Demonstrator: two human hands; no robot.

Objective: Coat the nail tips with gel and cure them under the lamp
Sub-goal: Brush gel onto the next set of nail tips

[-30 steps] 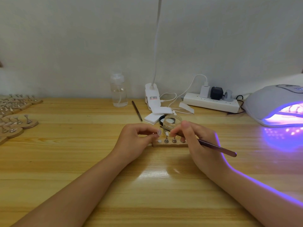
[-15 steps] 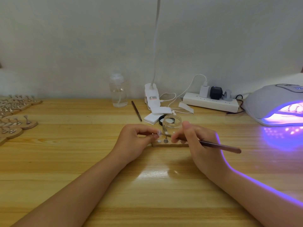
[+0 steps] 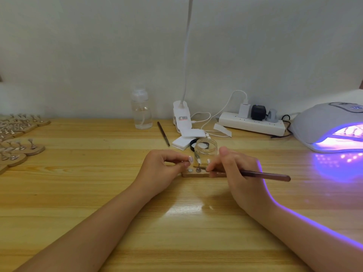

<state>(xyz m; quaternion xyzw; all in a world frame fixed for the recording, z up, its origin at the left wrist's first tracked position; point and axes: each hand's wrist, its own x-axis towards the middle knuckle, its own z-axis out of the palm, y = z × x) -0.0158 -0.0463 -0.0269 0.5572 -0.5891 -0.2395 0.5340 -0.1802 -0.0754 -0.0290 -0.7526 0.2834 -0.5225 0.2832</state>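
Centre: a small flat wooden block with upright metal pegs [image 3: 198, 174] lies on the pale wooden table [image 3: 98, 193], between the left hand [image 3: 160, 170] and the right hand [image 3: 237, 173].
Behind the block: a clear glass jar [image 3: 206, 151] stands just beside it; farther back lie white square pads [image 3: 185, 138].
Right hand: holds a thin dark-handled brush [image 3: 265, 175], its handle pointing right.
Far right: a domed grey curing lamp [image 3: 330, 124].
Back edge: a white power strip [image 3: 251, 125], a clear plastic bottle [image 3: 141, 112].
Far left: more wooden peg stands [image 3: 21, 148].
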